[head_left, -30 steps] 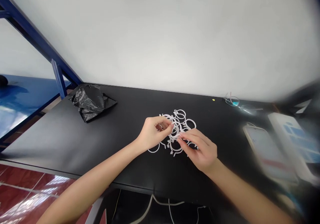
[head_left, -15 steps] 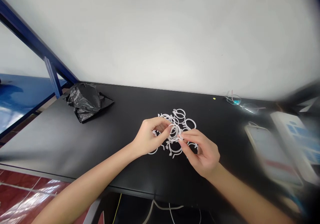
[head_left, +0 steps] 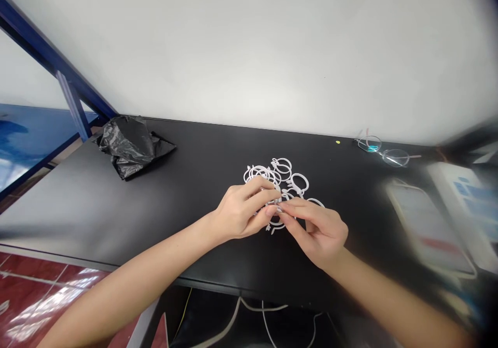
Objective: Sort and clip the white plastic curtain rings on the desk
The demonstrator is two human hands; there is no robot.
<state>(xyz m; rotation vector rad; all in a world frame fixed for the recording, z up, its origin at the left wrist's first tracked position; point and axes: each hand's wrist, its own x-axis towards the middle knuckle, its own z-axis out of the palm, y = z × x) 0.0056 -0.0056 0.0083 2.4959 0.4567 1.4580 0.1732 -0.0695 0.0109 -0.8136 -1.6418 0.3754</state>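
A loose pile of white plastic rings point(head_left: 299, 183) with small clip-like ends lies on the black table point(head_left: 187, 182). Over the near side of the pile, my left hand point(head_left: 246, 210) pinches a white plastic ring, its fingers curled over the top and covering most of it. My right hand point(head_left: 321, 231) meets it from the right, thumb and forefinger closed on the same ring's end. The fingertips of both hands almost touch, so the exact shape of the held part is hidden.
A crumpled black plastic bag point(head_left: 132, 148) lies at the back left. Eyeglasses point(head_left: 395, 157) rest near the wall, with a tiny yellow bit point(head_left: 337, 142) beside them. A blurred phone point(head_left: 428, 228) and a white-and-blue box point(head_left: 462, 203) are at right. Cables point(head_left: 233, 319) hang below the table edge.
My left hand has shifted right and its fingers have folded over the ring, which showed its round face before. Both hands are now closer together. The camera view has tilted slightly.
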